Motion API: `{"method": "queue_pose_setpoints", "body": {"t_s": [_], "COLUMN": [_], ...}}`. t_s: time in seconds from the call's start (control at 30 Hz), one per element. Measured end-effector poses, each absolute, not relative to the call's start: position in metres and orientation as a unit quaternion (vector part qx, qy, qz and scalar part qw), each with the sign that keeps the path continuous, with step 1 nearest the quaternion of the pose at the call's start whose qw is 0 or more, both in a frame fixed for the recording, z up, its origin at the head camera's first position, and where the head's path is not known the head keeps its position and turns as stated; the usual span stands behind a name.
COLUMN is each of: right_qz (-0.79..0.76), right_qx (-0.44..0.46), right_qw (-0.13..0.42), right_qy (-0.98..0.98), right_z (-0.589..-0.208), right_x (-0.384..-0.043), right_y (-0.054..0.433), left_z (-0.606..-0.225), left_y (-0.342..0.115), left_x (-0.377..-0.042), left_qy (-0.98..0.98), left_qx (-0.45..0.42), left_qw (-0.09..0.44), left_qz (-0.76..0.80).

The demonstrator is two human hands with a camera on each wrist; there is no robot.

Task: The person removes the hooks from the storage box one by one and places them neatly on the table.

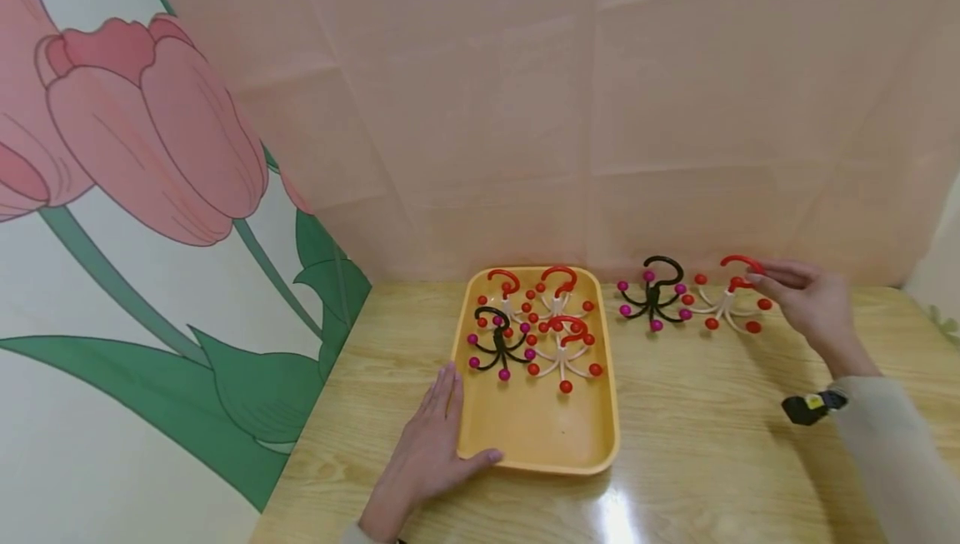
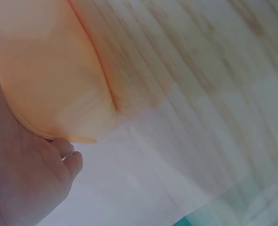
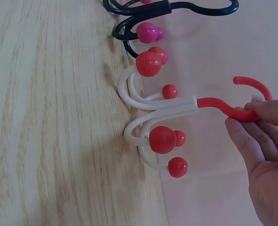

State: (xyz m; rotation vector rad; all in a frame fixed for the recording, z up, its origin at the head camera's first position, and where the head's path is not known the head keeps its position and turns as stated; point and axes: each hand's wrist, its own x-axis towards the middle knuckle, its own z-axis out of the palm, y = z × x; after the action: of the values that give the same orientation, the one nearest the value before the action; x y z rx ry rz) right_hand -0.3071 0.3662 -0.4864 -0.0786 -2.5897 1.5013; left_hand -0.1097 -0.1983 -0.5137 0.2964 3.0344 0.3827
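My right hand [image 1: 806, 302] pinches the red hook at the top of a white multi-armed hanger hook [image 3: 176, 104] with red ball tips. Its curved arms are at the tabletop by the back wall. Just left of it stands a black hanger hook [image 1: 652, 298] with magenta balls. My left hand [image 1: 431, 444] rests along the left side of a yellow tray [image 1: 536, 444], fingers straight, thumb over the near-left corner. In the tray's far half stand another black hanger hook [image 1: 500, 344] and three white ones with red hooks, one being the nearest white hanger hook [image 1: 562, 356].
The wooden table [image 1: 697, 444] meets a pink cloth-like backdrop [image 1: 480, 111] close behind the hanger hooks. On the left is a wall with painted tulips [image 1: 157, 136]. A dark band [image 1: 813, 405] circles my right wrist.
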Motion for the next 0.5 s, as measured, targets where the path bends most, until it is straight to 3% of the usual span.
{"method": "queue_pose_setpoints", "body": {"t_s": [0.5], "right_qz": [0.496], "right_qx": [-0.034], "right_qw": [0.066], "right_qy": [-0.865], "right_z": [-0.4845], "right_x": [-0.3031], "right_y": [0.3639], "left_z": [-0.5146], "left_y": [-0.1983], "left_x": [-0.11], "left_qy": [0.987], "left_qx": [0.098], "left_qw": [0.032], "left_qz": [0.122]}}
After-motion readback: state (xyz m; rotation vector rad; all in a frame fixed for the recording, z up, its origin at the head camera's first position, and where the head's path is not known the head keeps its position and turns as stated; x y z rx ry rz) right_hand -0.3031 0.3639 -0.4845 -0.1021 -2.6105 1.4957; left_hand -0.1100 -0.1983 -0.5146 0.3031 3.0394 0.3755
